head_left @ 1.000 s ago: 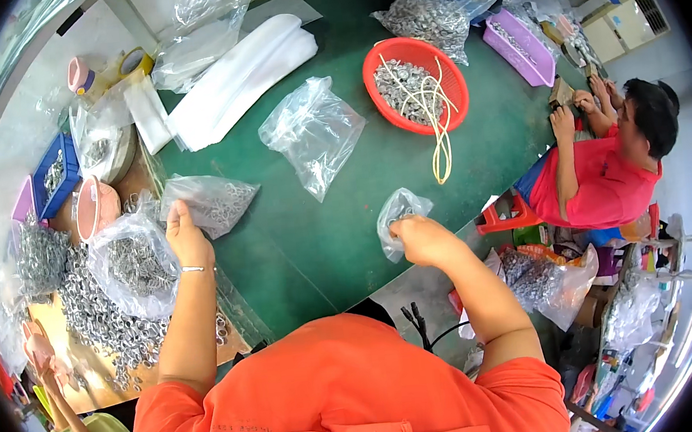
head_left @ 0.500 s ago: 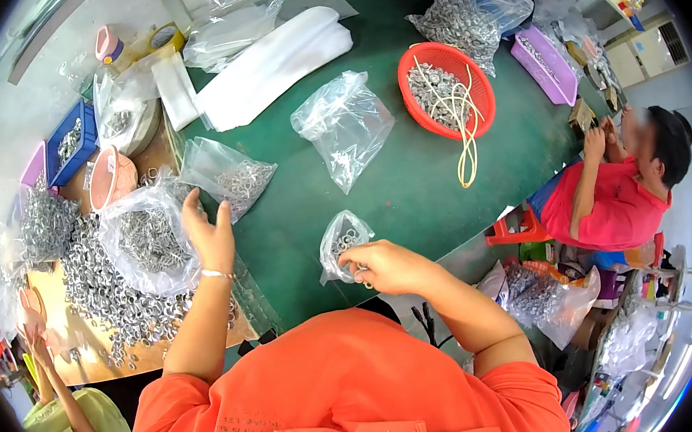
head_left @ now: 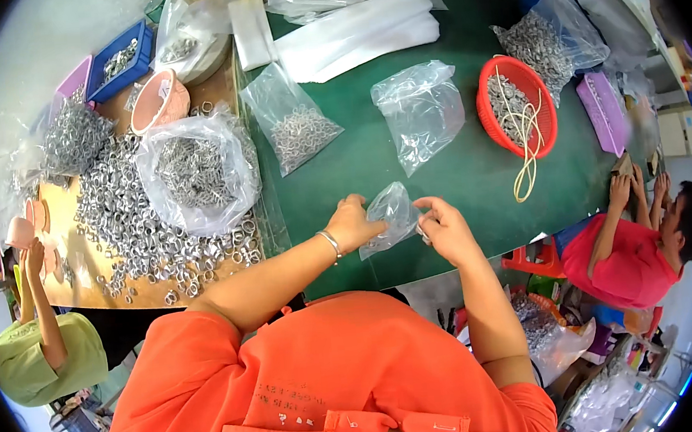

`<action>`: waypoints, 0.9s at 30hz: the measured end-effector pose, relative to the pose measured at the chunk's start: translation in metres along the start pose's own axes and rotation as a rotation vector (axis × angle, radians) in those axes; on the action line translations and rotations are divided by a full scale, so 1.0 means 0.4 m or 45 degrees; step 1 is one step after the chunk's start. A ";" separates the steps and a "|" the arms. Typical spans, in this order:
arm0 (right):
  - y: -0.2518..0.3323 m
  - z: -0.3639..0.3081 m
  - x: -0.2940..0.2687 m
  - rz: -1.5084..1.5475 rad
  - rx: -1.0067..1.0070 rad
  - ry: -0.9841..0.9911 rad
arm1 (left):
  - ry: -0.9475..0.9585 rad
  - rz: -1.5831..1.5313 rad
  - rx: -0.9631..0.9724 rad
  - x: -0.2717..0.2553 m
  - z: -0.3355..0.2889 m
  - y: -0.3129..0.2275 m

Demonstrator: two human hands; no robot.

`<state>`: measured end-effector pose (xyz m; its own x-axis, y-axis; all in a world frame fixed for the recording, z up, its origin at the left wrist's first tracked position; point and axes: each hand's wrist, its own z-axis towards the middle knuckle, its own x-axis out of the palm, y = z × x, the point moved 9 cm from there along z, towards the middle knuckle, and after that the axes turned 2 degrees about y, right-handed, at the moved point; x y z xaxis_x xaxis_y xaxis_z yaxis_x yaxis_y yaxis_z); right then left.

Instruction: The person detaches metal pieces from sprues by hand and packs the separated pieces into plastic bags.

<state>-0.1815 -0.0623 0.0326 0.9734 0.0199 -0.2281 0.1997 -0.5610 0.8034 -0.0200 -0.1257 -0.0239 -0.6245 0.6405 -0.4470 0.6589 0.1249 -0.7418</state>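
Note:
A small clear plastic bag [head_left: 395, 208] stands at the green table's near edge between my hands. My left hand [head_left: 352, 225] is closed on the bag's left side, thumb and fingertips against the plastic. At its right edge, my right hand [head_left: 449, 233] has curled fingers with small silver metal rings [head_left: 424, 237] showing between them; how many is hidden. To the left, a large open plastic bag [head_left: 198, 175] full of metal pieces sits among a heap of loose rings [head_left: 127, 210]. A part-filled clear bag [head_left: 297, 130] of rings lies beyond my left hand.
An empty-looking plastic bag [head_left: 419, 115] lies ahead. Right of it are a red basket [head_left: 550, 107] with cord, a filled bag [head_left: 537, 47] and a purple tray [head_left: 605, 115]. A blue bin [head_left: 120, 61] stands far left. Co-workers sit at left [head_left: 49, 353] and right [head_left: 626, 265].
My left hand has moved right from the large bag of metal pieces to the small bag and closed on it. My right hand has come out from over the small bag to its right side.

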 end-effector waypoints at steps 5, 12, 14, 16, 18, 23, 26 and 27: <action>-0.064 0.004 0.035 0.317 0.388 0.048 | 0.549 -0.917 -0.598 0.074 -0.057 0.044; -0.042 0.015 0.049 0.155 0.135 0.107 | 0.479 -0.851 -0.334 0.038 -0.098 -0.014; -0.015 0.002 0.005 0.180 0.037 0.002 | 0.339 -0.812 -0.216 -0.007 -0.096 -0.021; 0.000 -0.014 -0.016 0.162 0.007 -0.047 | -0.158 -0.213 0.219 -0.135 -0.092 -0.073; 0.029 -0.027 -0.026 0.013 -0.050 -0.123 | -0.223 -0.200 0.287 -0.162 -0.096 -0.090; 0.111 -0.042 -0.019 0.171 -0.045 -0.139 | -0.207 -0.332 0.210 -0.160 -0.080 -0.056; 0.171 -0.044 0.024 0.426 -0.178 -0.068 | -0.128 -0.503 0.184 -0.125 -0.063 -0.020; 0.180 -0.041 0.042 0.472 -0.185 -0.001 | -0.127 -0.503 0.190 -0.119 -0.058 -0.020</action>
<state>-0.1490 -0.0888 0.0956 0.9824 -0.1628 0.0914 -0.1513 -0.4072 0.9007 0.0144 -0.1398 0.0148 -0.8590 0.4880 -0.1548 0.2978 0.2305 -0.9264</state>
